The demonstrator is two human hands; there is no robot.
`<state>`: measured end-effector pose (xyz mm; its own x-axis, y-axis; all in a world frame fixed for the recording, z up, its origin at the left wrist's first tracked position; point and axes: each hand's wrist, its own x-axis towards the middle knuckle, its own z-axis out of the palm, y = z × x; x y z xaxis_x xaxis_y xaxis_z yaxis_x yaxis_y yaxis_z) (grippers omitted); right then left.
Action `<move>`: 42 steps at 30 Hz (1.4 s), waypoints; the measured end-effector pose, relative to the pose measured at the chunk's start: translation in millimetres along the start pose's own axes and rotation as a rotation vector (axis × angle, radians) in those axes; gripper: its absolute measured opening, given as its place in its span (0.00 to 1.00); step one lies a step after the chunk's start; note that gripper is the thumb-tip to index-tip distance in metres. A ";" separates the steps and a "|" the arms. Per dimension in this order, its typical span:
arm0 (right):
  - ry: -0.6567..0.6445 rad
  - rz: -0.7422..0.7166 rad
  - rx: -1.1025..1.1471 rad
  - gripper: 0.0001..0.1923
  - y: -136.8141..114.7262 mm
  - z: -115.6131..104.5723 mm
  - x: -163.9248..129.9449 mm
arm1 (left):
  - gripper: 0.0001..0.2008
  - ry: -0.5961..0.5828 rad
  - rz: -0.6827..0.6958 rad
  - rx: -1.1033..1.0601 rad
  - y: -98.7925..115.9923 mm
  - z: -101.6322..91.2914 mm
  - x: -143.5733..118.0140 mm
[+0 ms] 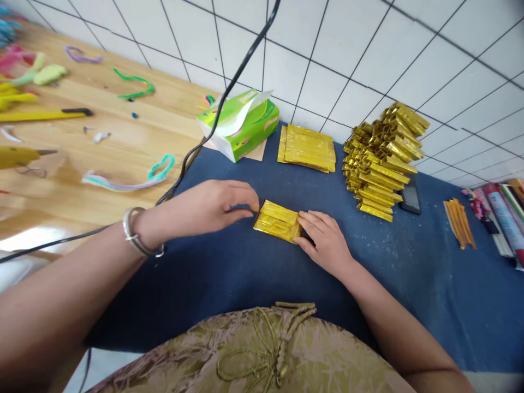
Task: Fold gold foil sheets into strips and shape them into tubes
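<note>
**Folding gold foil paper: one piece in hand between two stacks**

The left hand point(213, 206) and right hand point(323, 240) meet over a partly folded gold foil sheet point(278, 221) that lies on the blue cloth point(229, 273) covering the table, directly in front of the person. The left fingers point(249, 203) are curled down onto the sheet's left end, pressing rather than gripping; the right fingers point(311, 221) lie nearly flat on its right end, holding it against the cloth. Neither hand lifts the sheet. Creases already run along its length, so the fold appears to be under way but not complete. Behind it lies a low stack of flat gold sheets point(307, 147), apparently yet to be folded, and to the right a tall pile of folded gold pieces point(380, 164), apparently finished. Judged from the pile's height, much is done, while the flat stack shows that some remains. A green tissue pack point(241, 128) stands behind, and a black cable point(192, 153) crosses the wooden table point(123, 147) at left.
</note>
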<state>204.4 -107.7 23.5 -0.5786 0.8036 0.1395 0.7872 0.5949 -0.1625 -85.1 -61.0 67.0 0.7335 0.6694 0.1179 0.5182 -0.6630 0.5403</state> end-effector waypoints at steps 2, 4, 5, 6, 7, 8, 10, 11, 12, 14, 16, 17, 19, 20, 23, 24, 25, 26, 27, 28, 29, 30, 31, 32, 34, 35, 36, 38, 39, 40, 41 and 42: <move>0.001 -0.001 0.003 0.22 1.5 0.5 -0.2 | 0.08 0.003 0.006 0.003 -13.6 -0.3 0.6; 0.001 -0.002 0.004 0.22 2.6 1.3 -0.3 | 0.08 -0.040 0.041 -0.033 -19.1 6.9 2.5; -0.001 -0.003 0.004 0.22 3.1 1.7 -0.3 | 0.08 -0.052 0.057 -0.045 -19.5 11.6 3.8; -0.001 -0.003 0.005 0.22 3.5 2.0 -0.3 | 0.08 -0.060 0.069 -0.052 -19.1 16.3 5.0; -0.002 -0.004 0.005 0.22 3.8 2.2 -0.2 | 0.09 -0.063 0.081 -0.054 -18.4 20.4 6.1; -0.004 -0.004 0.006 0.22 4.0 2.2 -0.2 | 0.09 -0.064 0.093 -0.051 -17.9 24.0 7.0; -0.010 -0.003 0.008 0.22 4.1 2.0 -0.4 | 0.09 -0.068 0.117 -0.038 -18.2 28.9 7.9; -0.012 -0.004 0.009 0.22 4.0 1.7 -0.5 | 0.10 -0.069 0.128 -0.029 -18.9 30.6 7.9; -0.012 -0.005 0.011 0.22 3.9 1.4 -0.6 | 0.10 -0.069 0.137 -0.018 -19.8 31.8 7.6; -0.010 -0.007 0.014 0.22 3.6 1.0 -0.5 | 0.11 -0.069 0.147 0.006 -21.2 33.7 6.8; -0.004 -0.009 0.017 0.22 3.9 1.1 0.0 | 0.11 -0.073 0.143 0.041 -21.2 34.9 6.0; 0.002 -0.009 0.019 0.22 4.4 1.5 0.6 | 0.11 -0.077 0.135 0.063 -20.6 35.4 5.7; 0.020 -0.009 0.020 0.21 6.1 2.8 2.0 | 0.11 -0.082 0.114 0.112 -19.0 36.4 5.7; 0.031 -0.010 0.019 0.21 7.4 3.7 2.6 | 0.11 -0.082 0.104 0.134 -18.3 36.8 6.0; 0.050 -0.020 0.018 0.20 11.5 6.0 3.4 | 0.12 -0.074 0.091 0.177 -17.5 38.3 7.1; 0.049 -0.025 0.019 0.19 12.6 6.4 3.1 | 0.12 -0.072 0.090 0.185 -17.5 38.8 7.4; 0.043 -0.031 0.019 0.19 13.5 6.7 2.5 | 0.12 -0.072 0.090 0.191 -17.6 39.2 7.5; 0.035 -0.035 0.018 0.19 14.0 6.7 1.8 | 0.12 -0.074 0.090 0.194 -17.6 39.6 7.5; 0.026 -0.039 0.016 0.20 14.3 6.5 1.0 | 0.12 -0.077 0.090 0.197 -17.5 39.8 7.3; 0.018 -0.039 0.015 0.20 14.3 6.1 0.3 | 0.12 -0.081 0.091 0.199 -17.3 40.0 7.0; 0.012 -0.038 0.014 0.20 14.1 5.6 -0.3 | 0.12 -0.081 0.092 0.201 -16.9 40.1 6.7; 0.007 -0.035 0.015 0.20 13.7 5.2 -0.6 | 0.12 -0.082 0.092 0.203 -16.6 40.1 6.4; 0.004 -0.030 0.017 0.21 13.3 4.7 -0.7 | 0.12 -0.084 0.093 0.205 -16.2 40.2 6.1; 0.002 -0.026 0.020 0.21 13.0 4.4 -0.5 | 0.12 -0.083 0.093 0.208 -15.8 40.3 5.9; -0.011 -0.020 0.024 0.21 13.1 4.0 0.1 | 0.12 -0.084 0.091 0.213 -15.3 40.5 5.7; -0.021 -0.022 0.025 0.21 13.5 4.0 0.4 | 0.12 -0.085 0.090 0.215 -15.2 40.7 5.8; -0.032 -0.024 0.026 0.21 14.1 4.2 0.6 | 0.12 -0.086 0.088 0.216 -15.2 41.0 5.9; -0.045 -0.031 0.028 0.21 15.7 4.6 0.5 | 0.12 -0.088 0.082 0.213 -15.4 41.5 6.1; -0.048 -0.035 0.028 0.21 16.5 4.8 0.2 | 0.12 -0.090 0.079 0.211 -15.7 41.6 6.2; -0.047 -0.037 0.028 0.21 17.1 5.0 -0.3 | 0.11 -0.092 0.077 0.209 -16.0 41.8 6.2; -0.045 -0.037 0.026 0.21 17.5 5.1 -0.8 | 0.11 -0.093 0.075 0.207 -16.4 41.9 6.2; -0.045 -0.037 0.023 0.21 17.6 5.2 -1.4 | 0.11 -0.094 0.074 0.207 -16.7 41.9 6.2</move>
<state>217.9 -98.3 15.4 -0.6166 0.7807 0.1017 0.7602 0.6240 -0.1809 -70.8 -59.8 23.8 0.8053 0.5890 0.0673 0.5337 -0.7698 0.3501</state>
